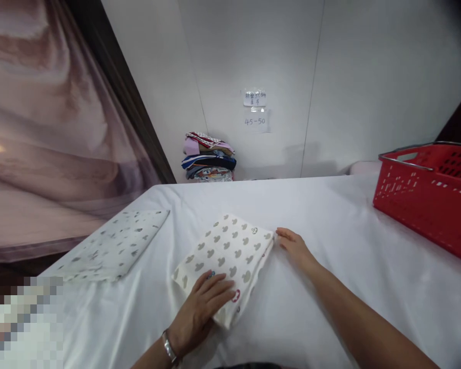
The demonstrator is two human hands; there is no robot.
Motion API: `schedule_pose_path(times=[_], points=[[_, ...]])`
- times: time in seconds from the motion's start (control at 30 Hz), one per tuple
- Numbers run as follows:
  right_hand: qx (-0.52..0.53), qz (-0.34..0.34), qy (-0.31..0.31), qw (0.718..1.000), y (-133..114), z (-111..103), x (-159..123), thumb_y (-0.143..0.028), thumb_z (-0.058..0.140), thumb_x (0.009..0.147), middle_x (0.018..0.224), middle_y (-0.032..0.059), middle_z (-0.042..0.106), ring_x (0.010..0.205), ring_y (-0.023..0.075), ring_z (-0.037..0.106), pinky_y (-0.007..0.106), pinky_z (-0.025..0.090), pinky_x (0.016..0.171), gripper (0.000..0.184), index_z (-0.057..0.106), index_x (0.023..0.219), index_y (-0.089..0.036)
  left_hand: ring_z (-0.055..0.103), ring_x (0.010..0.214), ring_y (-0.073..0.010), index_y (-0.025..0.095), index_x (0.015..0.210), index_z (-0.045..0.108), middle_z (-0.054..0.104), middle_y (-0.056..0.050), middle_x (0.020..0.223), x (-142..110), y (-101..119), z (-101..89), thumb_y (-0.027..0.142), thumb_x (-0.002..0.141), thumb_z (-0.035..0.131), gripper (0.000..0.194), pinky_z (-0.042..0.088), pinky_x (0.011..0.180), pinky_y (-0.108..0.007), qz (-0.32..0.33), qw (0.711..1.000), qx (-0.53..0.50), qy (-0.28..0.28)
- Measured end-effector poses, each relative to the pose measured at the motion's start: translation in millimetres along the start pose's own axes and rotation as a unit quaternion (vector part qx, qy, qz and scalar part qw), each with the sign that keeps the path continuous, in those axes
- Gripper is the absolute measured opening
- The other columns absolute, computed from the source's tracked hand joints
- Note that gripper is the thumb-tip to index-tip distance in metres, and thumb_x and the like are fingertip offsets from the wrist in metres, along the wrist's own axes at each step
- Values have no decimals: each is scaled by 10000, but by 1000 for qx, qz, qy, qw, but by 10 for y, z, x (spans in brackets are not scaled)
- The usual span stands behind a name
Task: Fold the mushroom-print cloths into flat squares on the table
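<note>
A folded white cloth (225, 251) with grey mouse-head shapes and a few coloured marks lies in front of me on the white-covered table (315, 215). Across its near edge rests my left hand (203, 307), palm down with the fingers stretched out over the fabric. My right hand (295, 247) is at the cloth's far right corner, its fingers extended and at or just beside the edge; whether they touch it is hard to tell. Neither hand grips the fabric. The cloth's right side shows stacked layers.
Another folded white cloth (119, 243) with small dark prints lies at the table's left edge. A red plastic basket (418, 197) with metal handles stands at the right. Beyond the far edge is a pile of folded fabrics (208, 159). A pink curtain (61, 128) hangs at left.
</note>
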State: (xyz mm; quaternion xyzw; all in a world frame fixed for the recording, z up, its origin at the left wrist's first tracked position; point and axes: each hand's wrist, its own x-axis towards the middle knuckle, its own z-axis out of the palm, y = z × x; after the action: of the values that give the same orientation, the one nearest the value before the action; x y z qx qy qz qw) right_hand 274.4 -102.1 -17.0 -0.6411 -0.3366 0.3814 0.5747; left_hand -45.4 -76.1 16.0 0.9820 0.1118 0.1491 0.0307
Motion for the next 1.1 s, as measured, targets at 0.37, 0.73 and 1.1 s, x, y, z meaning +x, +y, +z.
schedule_pose_path(times=[0.37, 0.73, 1.1], points=[[-328, -27, -206, 921, -456, 331, 520, -383, 648, 628, 951, 75, 650, 890, 248, 565, 328, 400, 782, 307, 655, 859, -181, 393, 1207, -202, 313, 1260, 409, 517, -25, 1248, -91, -61, 100, 110, 809, 390, 495, 259, 1025, -498, 4, 1000, 17, -6], [-174, 63, -209, 960, -541, 261, 413, -347, 686, 595, 906, 74, 670, 769, 207, 619, 246, 457, 582, 346, 616, 883, -168, 304, 1272, -200, 350, 1280, 393, 455, 15, 1312, -228, -698, 4, 214, 862, 376, 440, 154, 1061, -496, 42, 994, 100, 5], [-45, 152, -134, 978, -120, 253, 68, -510, 629, 679, 679, 50, 622, 521, 126, 547, 228, 431, 430, 392, 583, 837, -155, 322, 1265, -166, 256, 1199, 509, 453, -2, 1312, 181, -1554, -11, -34, 694, 336, 607, 363, 995, -413, -61, 997, 54, 12]])
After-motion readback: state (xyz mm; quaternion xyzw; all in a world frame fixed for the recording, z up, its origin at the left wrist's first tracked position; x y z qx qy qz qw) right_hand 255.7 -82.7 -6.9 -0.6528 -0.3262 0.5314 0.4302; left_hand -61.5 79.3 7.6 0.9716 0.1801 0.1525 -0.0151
